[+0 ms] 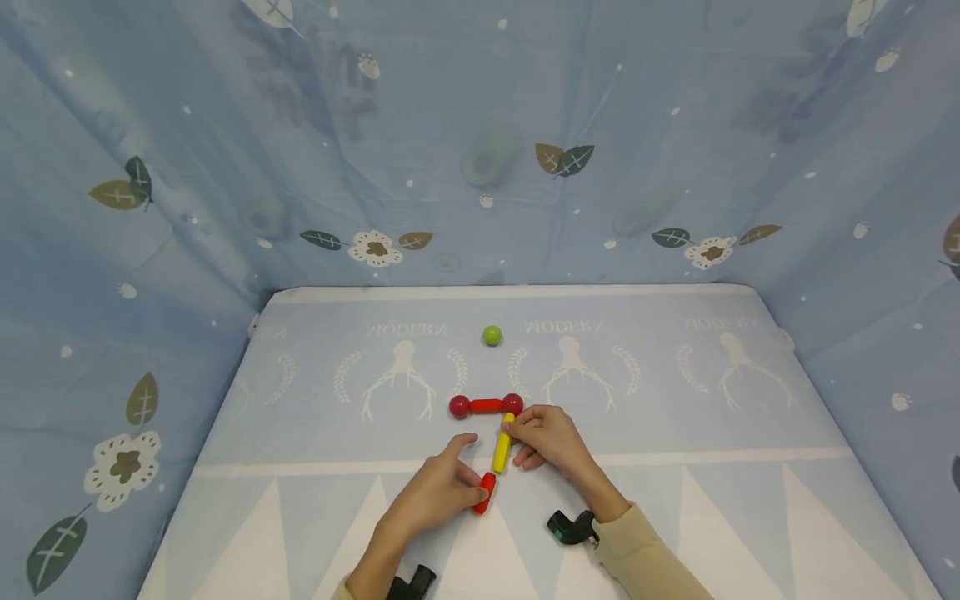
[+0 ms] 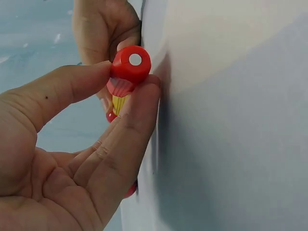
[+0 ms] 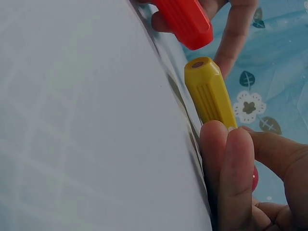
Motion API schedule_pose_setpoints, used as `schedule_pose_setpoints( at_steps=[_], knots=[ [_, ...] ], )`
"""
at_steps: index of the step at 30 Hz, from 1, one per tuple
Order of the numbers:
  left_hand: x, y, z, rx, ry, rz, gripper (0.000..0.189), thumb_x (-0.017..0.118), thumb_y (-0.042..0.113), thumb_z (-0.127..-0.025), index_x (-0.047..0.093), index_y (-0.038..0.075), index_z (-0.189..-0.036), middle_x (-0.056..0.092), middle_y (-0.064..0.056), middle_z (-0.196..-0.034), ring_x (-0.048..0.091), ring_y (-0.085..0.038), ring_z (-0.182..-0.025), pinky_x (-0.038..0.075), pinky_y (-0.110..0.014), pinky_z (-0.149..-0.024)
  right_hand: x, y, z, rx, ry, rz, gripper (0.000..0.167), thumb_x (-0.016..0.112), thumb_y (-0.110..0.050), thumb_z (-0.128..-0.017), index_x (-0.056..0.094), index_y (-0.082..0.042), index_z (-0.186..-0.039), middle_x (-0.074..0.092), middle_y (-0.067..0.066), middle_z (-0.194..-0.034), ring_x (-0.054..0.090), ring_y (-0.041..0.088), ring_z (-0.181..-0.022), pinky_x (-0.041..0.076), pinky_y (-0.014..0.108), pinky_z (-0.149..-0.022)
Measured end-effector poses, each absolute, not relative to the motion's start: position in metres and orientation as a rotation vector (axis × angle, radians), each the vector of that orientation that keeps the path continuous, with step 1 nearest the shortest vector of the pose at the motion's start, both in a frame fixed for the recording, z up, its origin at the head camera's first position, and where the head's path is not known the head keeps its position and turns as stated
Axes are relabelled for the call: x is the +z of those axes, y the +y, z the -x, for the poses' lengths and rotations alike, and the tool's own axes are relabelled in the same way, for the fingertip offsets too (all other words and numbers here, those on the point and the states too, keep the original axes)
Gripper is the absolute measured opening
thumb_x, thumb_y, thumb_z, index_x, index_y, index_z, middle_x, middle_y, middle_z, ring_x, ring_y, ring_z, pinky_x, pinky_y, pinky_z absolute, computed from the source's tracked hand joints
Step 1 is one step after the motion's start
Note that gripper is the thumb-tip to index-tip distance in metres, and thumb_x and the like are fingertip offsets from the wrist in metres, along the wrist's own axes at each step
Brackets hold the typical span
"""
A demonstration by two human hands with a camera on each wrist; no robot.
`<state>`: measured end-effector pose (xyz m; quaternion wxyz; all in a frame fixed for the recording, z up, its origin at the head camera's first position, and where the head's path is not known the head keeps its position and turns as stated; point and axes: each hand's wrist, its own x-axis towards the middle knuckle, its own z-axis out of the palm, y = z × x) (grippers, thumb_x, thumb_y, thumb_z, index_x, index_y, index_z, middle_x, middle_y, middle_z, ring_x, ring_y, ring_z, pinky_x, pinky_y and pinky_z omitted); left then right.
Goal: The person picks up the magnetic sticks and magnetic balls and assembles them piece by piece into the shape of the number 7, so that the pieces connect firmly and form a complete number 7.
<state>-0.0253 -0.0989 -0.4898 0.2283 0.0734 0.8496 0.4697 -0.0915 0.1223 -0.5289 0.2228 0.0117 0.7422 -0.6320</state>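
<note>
Between its thumb and fingers, my left hand (image 1: 435, 493) pinches a short red magnetic rod (image 1: 487, 490); a round pale disc shows in its end in the left wrist view. My right hand (image 1: 553, 437) holds a yellow magnetic rod (image 1: 502, 452) near its far end, which meets a dark red ball (image 1: 513, 403). From that ball a second red rod (image 1: 486, 406) runs left to another dark red ball (image 1: 459, 406). In the right wrist view a small gap separates the held red rod (image 3: 187, 21) from the near end of the yellow rod (image 3: 209, 91).
A green ball (image 1: 492, 335) lies farther back on the cloth-covered table (image 1: 675, 433). Patterned blue fabric (image 1: 480, 125) hangs behind it and at both sides. A black wrist device (image 1: 572, 527) sits by the right sleeve, another (image 1: 411, 583) by the left wrist.
</note>
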Motion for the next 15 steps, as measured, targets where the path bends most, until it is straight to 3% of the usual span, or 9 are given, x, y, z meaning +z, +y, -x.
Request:
schedule_pose_setpoints(
  at_steps=[15],
  knots=[
    [-0.4944, -0.0919, 0.0269, 1.332, 2.338, -0.211, 0.076, 0.080, 0.016, -0.084, 0.040, 0.004, -0.147, 0.065, 0.006, -0.087, 0.063, -0.013, -0.073, 0.051, -0.035, -0.066, -0.5290, 0.1225, 0.0909, -1.763, 2.043, -0.042, 0.038, 0.078, -0.030, -0.089, 0.064, 0.005, -0.098, 0.070, 0.014, -0.074, 0.069, 0.026, -0.054, 0.054, 0.031, -0.049]
  ],
)
